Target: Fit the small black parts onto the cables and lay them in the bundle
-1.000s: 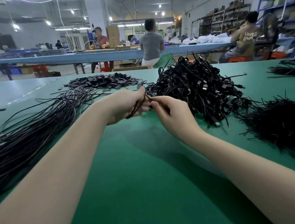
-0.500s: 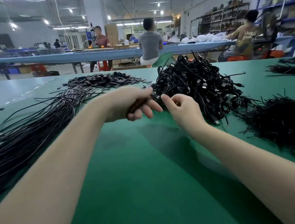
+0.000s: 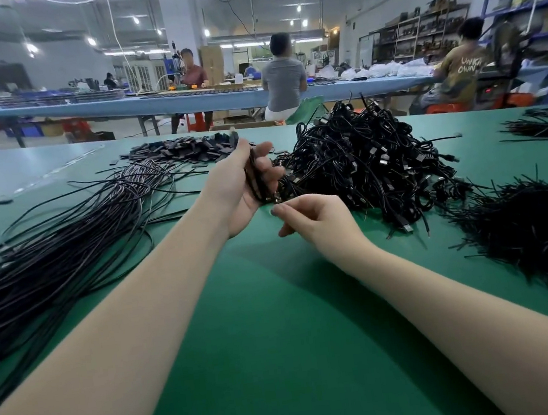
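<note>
Above green table [image 3: 284, 361], left hand [image 3: 243, 190] gripping cables [image 3: 257, 181], right hand [image 3: 315, 219] beside

Loose cables [image 3: 63, 247] left of bundle [image 3: 370, 161]

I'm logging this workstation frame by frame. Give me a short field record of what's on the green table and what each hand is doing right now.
surface: green table
left hand: palm up, fingers curled round a few black cables
right hand: below the left, fingertips pinched together; what they hold is too small to tell
far left of centre: pile of small black parts
left: long loose cables
behind the hands: tangled cable heap
right: short black pieces
background: people seated at a blue bench
</note>
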Motion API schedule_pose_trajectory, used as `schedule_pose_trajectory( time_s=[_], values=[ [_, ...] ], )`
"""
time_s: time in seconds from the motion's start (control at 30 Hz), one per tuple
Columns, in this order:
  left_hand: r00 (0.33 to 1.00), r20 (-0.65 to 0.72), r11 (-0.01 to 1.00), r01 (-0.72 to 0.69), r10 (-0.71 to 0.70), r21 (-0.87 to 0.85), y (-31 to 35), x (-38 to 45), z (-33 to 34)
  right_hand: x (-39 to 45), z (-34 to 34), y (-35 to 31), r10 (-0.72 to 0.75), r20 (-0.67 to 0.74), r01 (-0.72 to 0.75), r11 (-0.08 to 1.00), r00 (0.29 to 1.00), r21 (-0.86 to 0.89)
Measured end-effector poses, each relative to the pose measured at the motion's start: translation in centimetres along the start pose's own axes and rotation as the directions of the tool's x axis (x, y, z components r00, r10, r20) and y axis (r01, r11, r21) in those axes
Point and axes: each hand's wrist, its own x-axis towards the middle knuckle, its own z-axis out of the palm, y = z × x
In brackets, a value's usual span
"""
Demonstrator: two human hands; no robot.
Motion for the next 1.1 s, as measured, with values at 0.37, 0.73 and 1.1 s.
schedule_pose_trajectory(
  time_s=[0.37, 0.73, 1.1],
  values=[
    [0.949, 0.157, 0.962, 0.265, -0.272, 0.063, -2.7, -0.3, -0.3, 0.5, -0.8, 1.0, 0.226, 0.027, -0.226, 0.946, 0.974, 0.232],
    [0.973, 0.106, 0.978, 0.203, -0.206, 0.042, -3.4, -0.2, -1.0, 0.3, -0.9, 0.5, 0.145, 0.102, -0.162, 0.969, 0.984, 0.187],
    [0.991, 0.006, 0.964, 0.128, -0.133, 0.234, -4.8, 0.1, -0.1, -0.2, 0.9, 0.7, -0.019, -0.010, 0.005, 0.651, 1.000, -0.759]
  ],
)
